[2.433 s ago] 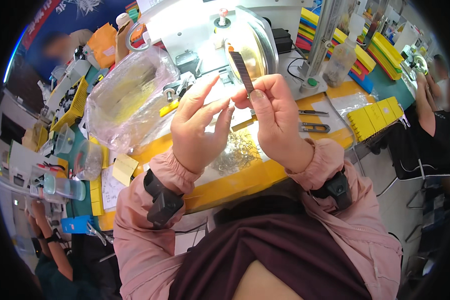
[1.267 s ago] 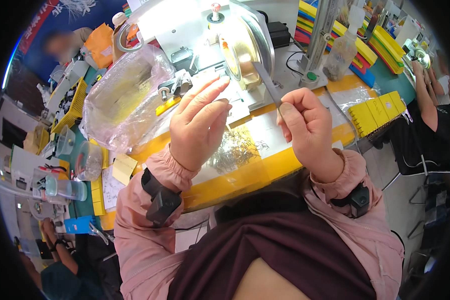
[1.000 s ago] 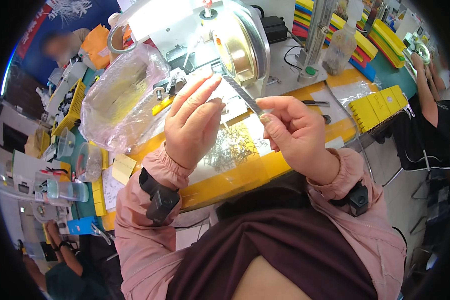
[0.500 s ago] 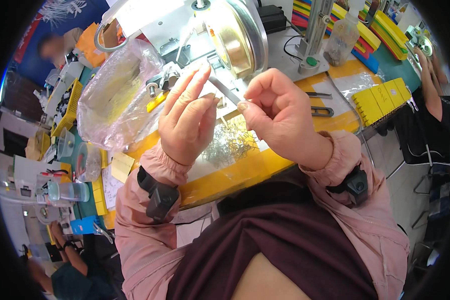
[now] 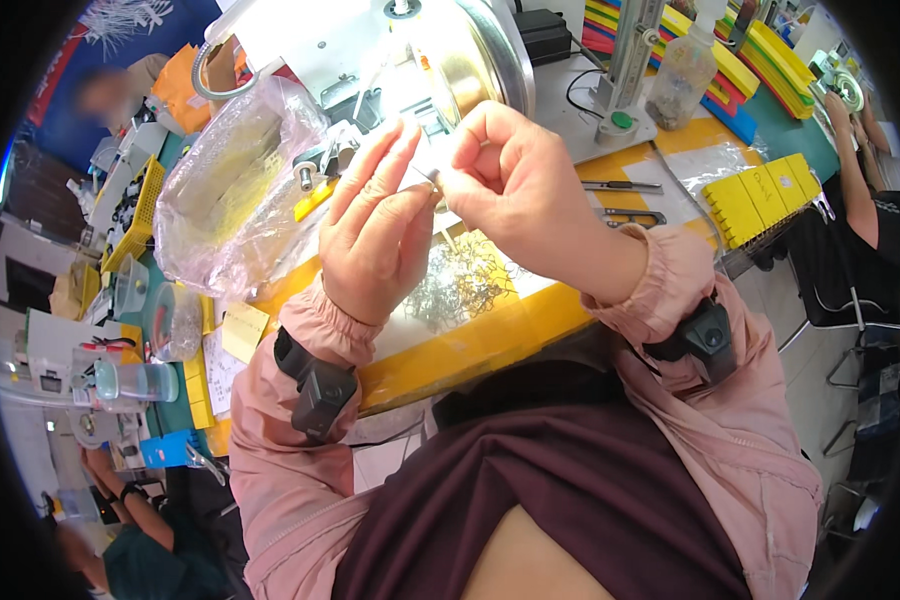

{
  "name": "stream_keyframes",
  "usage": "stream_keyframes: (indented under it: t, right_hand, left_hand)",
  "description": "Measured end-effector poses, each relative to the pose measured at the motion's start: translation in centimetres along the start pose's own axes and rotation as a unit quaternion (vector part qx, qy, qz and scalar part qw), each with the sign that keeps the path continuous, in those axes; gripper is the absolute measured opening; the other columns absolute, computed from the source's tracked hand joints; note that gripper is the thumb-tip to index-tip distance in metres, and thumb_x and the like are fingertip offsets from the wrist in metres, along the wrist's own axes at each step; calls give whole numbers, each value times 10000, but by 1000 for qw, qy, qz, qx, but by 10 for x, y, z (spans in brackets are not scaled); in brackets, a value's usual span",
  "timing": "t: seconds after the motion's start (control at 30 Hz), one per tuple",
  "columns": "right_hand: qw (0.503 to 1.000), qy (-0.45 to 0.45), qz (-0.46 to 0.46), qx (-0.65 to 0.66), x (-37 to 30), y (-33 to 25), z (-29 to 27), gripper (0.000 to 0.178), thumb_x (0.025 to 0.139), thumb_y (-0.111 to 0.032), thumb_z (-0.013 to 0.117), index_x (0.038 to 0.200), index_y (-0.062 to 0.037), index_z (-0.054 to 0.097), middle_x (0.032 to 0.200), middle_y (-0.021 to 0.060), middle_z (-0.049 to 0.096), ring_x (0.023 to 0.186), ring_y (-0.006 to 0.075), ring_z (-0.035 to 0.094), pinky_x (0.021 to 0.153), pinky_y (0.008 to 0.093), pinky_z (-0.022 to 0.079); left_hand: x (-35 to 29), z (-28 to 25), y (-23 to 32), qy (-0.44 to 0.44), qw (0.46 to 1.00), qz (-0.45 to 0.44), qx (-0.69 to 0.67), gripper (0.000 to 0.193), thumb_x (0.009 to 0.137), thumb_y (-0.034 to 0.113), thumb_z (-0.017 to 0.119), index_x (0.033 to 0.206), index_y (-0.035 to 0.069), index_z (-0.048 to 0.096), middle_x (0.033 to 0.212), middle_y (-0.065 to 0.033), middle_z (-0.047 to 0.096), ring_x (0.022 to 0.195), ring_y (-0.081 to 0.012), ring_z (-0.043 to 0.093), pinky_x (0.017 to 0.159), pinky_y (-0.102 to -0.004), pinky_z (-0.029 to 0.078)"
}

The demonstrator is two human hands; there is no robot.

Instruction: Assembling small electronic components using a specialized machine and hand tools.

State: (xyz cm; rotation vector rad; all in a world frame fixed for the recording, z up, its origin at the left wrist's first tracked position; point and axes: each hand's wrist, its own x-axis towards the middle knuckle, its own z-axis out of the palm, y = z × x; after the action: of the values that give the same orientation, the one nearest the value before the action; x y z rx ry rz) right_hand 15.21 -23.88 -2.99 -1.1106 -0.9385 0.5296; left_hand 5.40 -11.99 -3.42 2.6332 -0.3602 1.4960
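head view: the bare right hand point(image 5: 510, 185) has been brought leftward since half a second ago, and its fingertips are now set just beside those of the bare left hand point(image 5: 373, 240). the right thumb and forefinger are pressed together on a thin grey flat strip point(image 5: 426, 178); its broad face was shown then, while only a narrow edge can be made out now, between the fingertips of both hands. the left hand is held almost where it was, fingers raised, thumb near the forefinger; whether anything is gripped there cannot be told. more of a dark flat slotted tool point(image 5: 638, 216) has been uncovered beside the right wrist.

the front edge of the yellow-covered table point(image 5: 455, 360) is crossed by both forearms. below the fingertips, a loose pile of thin curved metal pieces point(image 5: 460, 285) is bordered by a yellow band along that edge. on the left, little room is left beside a clear crinkled plastic bag point(image 5: 235, 195); beyond the right hand, the way is bounded by a gold-coloured round metal wheel point(image 5: 460, 65). on the right, a ribbed yellow plastic block point(image 5: 765, 200) is set well apart.
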Motion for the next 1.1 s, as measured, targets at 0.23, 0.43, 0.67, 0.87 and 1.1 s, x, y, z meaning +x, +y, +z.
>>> stream_keyframes:
  t: [0.23, 0.43, 0.67, 0.87, 1.1]
  right_hand:
    - [993, 8, -3, -121, -61, -23, -39, 130, 797, 8, 515, 843, -55, 410, 638, -32, 437, 534, 17, 425, 479, 159, 335]
    - [918, -71, 137, -367, -73, -14, -109, 169, 785, -94, 573, 847, -13, 438, 625, 77, 528, 552, 191, 530, 507, 290, 400]
    - [825, 9, -116, -554, -4, -48, -114, 161, 749, -107, 593, 867, -29, 517, 708, 133, 580, 545, 271, 540, 542, 340, 426]
    - [859, -167, -13, -484, 68, -58, -96, 136, 783, -75, 549, 913, -37, 551, 577, -4, 464, 471, 50, 407, 453, 202, 326]
    - [909, -13, -19, -416, 62, -84, -135, 137, 814, -144, 536, 735, -35, 510, 592, -27, 446, 493, 52, 409, 447, 200, 307]
  left_hand:
    - [-6, 1, -2, 46, 987, -123, -87, 103, 691, -29, 631, 766, 12, 574, 1010, -190, 596, 1002, -295, 557, 791, -321, 451]
    - [-10, -1, 1, 48, 937, -248, -241, 71, 748, -44, 608, 808, -18, 582, 985, -194, 597, 1038, -269, 534, 807, -291, 423]
    - [-9, -2, -3, 52, 939, -248, -232, 62, 737, -54, 622, 780, -19, 595, 876, -126, 623, 1010, -269, 554, 743, -271, 435]
    - [-1, -10, -11, 48, 983, -166, -68, 131, 714, -2, 642, 834, -6, 587, 901, -143, 620, 814, -176, 590, 696, -249, 442]
    - [20, -35, 27, 247, 834, -238, -432, 183, 727, 4, 622, 858, 28, 497, 815, -79, 531, 710, -183, 523, 681, -286, 434]
